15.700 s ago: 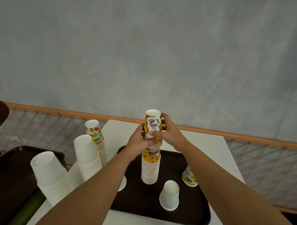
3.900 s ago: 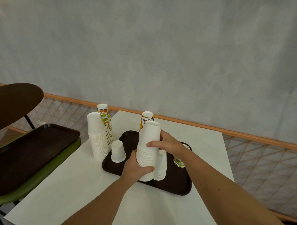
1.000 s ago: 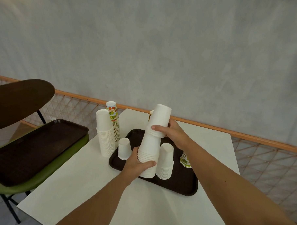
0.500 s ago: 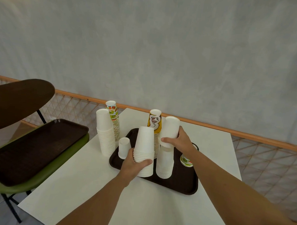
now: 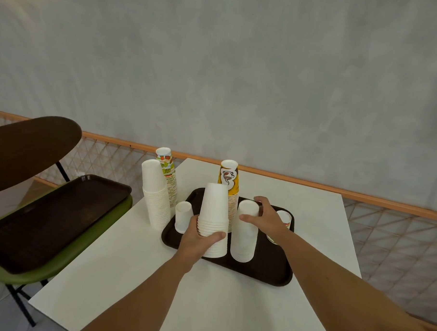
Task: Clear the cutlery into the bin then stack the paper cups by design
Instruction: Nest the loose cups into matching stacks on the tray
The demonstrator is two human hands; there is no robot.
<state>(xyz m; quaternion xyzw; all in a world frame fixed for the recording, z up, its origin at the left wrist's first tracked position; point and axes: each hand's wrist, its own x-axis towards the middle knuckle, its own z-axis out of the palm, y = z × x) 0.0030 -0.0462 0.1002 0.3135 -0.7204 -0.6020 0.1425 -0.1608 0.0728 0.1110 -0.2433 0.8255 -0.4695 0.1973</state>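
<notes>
Cup stacking: your left hand (image 5: 199, 242) grips the plain white cup stack (image 5: 214, 210) on the tray (image 5: 265, 275); your right hand (image 5: 269, 217) clasps the top of the neighbouring white stack (image 5: 244, 237). Next, likely: nest them squarely.

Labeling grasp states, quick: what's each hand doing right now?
Left hand: closed, gripping the white cup stack low down.
Right hand: closed around the top of the shorter white cup stack beside it.

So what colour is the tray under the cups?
Dark brown tray, seen in the head view.
</notes>
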